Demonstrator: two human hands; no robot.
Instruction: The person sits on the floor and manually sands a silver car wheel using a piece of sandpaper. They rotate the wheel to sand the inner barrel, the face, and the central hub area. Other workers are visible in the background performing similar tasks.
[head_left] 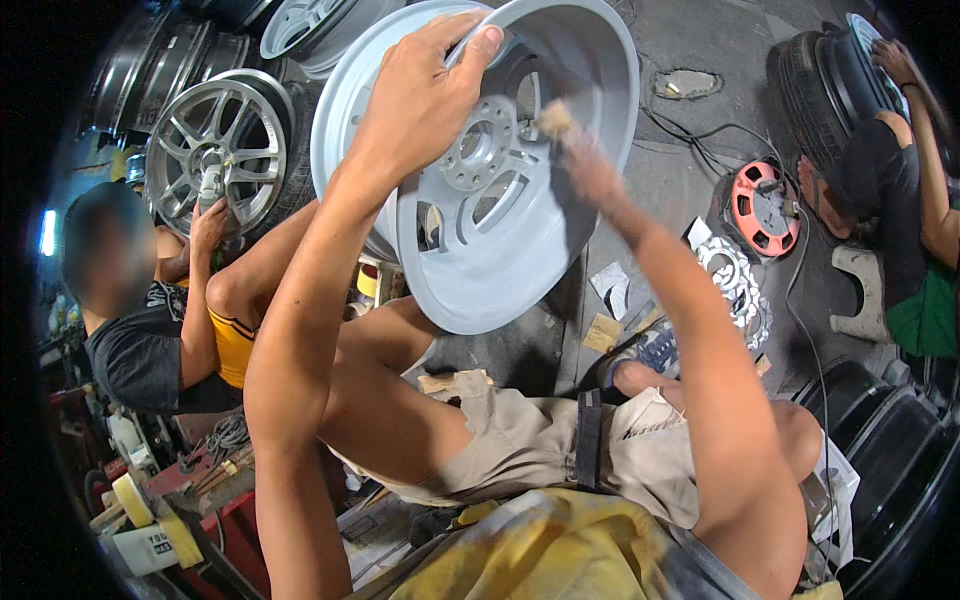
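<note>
A matte grey wheel rim (485, 285) is tilted up in front of me, its hollow inner side facing me. My left hand (425, 95) is closed over its upper edge, thumb on the near side of the lip. Inside the barrel, on the right, my right hand (590, 165) is blurred by motion. From its fingertips sticks a small tan piece of sandpaper (554, 118), close to the inner wall; whether it touches cannot be made out. The hub, bolt holes and spoke openings show in the rim's middle.
At left a person (140, 330) holds a tool against a silver wheel (220, 150). Another person (890, 190) sits at right by a tyre (810, 100). An orange cable reel (765, 210), cables, a patterned ring-shaped sheet (740, 290) and paper scraps (603, 333) lie on the floor.
</note>
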